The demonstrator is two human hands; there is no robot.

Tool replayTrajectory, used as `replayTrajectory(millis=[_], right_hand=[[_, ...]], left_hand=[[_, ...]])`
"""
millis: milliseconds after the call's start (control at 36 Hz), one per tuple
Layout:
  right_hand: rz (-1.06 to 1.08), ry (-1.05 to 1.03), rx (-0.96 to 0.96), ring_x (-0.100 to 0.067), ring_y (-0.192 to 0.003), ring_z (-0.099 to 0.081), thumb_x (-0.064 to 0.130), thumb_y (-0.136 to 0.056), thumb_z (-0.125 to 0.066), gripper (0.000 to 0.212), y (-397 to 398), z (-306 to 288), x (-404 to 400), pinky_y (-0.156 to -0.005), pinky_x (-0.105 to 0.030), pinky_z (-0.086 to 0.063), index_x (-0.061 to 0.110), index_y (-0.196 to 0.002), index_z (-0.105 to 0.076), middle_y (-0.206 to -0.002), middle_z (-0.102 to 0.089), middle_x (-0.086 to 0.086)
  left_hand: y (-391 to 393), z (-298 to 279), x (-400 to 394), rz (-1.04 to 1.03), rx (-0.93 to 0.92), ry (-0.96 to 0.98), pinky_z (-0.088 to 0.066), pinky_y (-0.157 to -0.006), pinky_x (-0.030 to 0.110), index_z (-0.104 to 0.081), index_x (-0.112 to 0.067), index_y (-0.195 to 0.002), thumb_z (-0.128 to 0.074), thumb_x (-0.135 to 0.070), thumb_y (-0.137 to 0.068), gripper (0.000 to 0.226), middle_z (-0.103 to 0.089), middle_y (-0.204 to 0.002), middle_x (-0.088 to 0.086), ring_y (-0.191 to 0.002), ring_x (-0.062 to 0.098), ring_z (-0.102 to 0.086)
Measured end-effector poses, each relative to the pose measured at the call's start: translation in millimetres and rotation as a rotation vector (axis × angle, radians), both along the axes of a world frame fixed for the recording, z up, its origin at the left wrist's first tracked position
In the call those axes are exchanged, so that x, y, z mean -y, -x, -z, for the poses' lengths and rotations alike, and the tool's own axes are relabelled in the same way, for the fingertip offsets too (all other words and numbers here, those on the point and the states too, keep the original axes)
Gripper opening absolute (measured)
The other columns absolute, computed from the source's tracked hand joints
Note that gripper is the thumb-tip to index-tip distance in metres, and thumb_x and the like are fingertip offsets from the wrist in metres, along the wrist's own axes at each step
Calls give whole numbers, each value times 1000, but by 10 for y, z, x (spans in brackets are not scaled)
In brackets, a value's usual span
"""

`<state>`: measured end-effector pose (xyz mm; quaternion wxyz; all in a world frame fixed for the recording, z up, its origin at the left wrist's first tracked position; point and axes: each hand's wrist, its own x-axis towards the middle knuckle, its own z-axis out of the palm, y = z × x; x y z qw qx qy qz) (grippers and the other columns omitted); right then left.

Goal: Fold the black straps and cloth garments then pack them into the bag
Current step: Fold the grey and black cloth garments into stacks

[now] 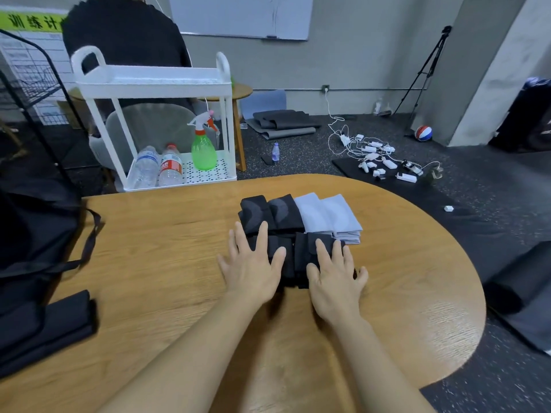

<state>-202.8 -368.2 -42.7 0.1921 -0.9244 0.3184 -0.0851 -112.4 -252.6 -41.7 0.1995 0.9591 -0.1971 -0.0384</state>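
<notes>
Bag [32, 234] at table's [167, 251] left edge, contents hidden; hands flat on folded straps [293, 260].

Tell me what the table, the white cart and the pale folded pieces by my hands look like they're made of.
Table: wood or wood-look laminate, going by the grain lines and soft sheen. White cart: probably painted metal or plastic, smooth, with a perforated lower shelf. Pale folded pieces: soft matte fabric, showing layered fold edges.

Folded black straps [293, 257] lie mid-table, touching folded black [269, 213] and grey garments [328, 217]; black bag [35, 228] sits far left.
</notes>
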Motion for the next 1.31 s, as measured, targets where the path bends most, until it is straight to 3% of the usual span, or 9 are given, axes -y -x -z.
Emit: replayTrajectory(millis=[278, 417, 583, 750, 861, 1028, 1306], right_hand=[[-300, 55, 103, -16, -149, -8, 40, -102, -32, 53, -138, -152, -991, -115, -49, -1, 28, -153, -22, -154, -32, 10], [-444, 26, 113, -16, -149, -8, 40, -102, -34, 58, -251, -115, -1665, -115, -47, -1, 24, -154, -16, -149, -41, 10], [-637, 17, 142, -20, -149, -4, 44, -100, -36, 70, -395, -203, -2505, -117, -49, -3, 26, -156, 3, -160, -22, 4], [-851, 131, 70, -25, -150, 7, 46, -101, -34, 72, -556, -226, -3085, -118, -50, 1, 33, -153, 13, -164, 5, -6], [-929, 215, -43, -30, -149, 12, 47, -101, -33, 69, -647, -119, -3330, -116, -55, 6, 37, -153, 13, -162, 11, -13], [-912, 218, -206, -34, -149, 10, 48, -102, -29, 63, -658, 52, -3466, -116, -59, 7, 39, -153, 7, -162, 4, -16], [-843, 222, -235, -34, -148, 13, 40, -102, -31, 66, -529, 96, -3409, -116, -60, 6, 38, -153, 11, -162, 5, -15]], left_hand=[[170, -242, -979, -59, 50, 70, -4, -119, 46, 4, -38, -155, -27, -58, -100, 66, 15, -163, 8, -149, 23, 16], [226, -276, -1892, -151, 117, 84, -3, -118, 44, 3, -37, -155, -29, -57, -99, 67, -8, -164, 5, -150, 19, 5], [285, -308, -2999, -351, 289, 4, -10, -116, 46, -8, -37, -154, -45, -56, -94, 74, -17, -162, 0, -149, 21, -6], [250, -196, -3807, -473, 142, -112, -10, -118, 51, -3, -45, -151, -64, -60, -83, 92, -3, -162, 6, -148, 28, -4], [249, -35, -4010, -393, 118, -99, -28, -113, 46, -18, -44, -150, -70, -54, -80, 88, -18, -154, 7, -140, 31, -25], [248, 211, -4051, -380, 139, -105, -30, -111, 42, -26, -39, -150, -61, -46, -90, 69, -26, -149, 11, -135, 31, -28], [318, 294, -3821, -378, 193, -116, -29, -110, 42, -20, -42, -148, -46, -38, -99, 56, -28, -149, 8, -137, 25, -24]])
